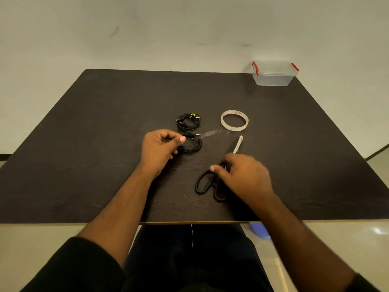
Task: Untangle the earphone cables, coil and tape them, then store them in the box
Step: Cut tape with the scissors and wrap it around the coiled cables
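My left hand [160, 147] pinches the left side of a coiled black earphone cable [191, 143] lying on the dark table [105, 133]. A strip of clear tape [212, 133] runs from that coil to the tape roll [234, 120]. A second coiled earphone [188, 121], with a yellow mark, lies just behind. My right hand [244, 175] rests on black-handled scissors [207, 183]; their blades [237, 144] point toward the tape. Whether the fingers grip the scissors is unclear. A clear box [273, 73] with red latches sits at the far right corner, lid on.
The table's front edge is close to my body, with my dark-clad lap below it. A blue object [260, 230] shows on the floor under the right front edge. A pale wall stands behind the table.
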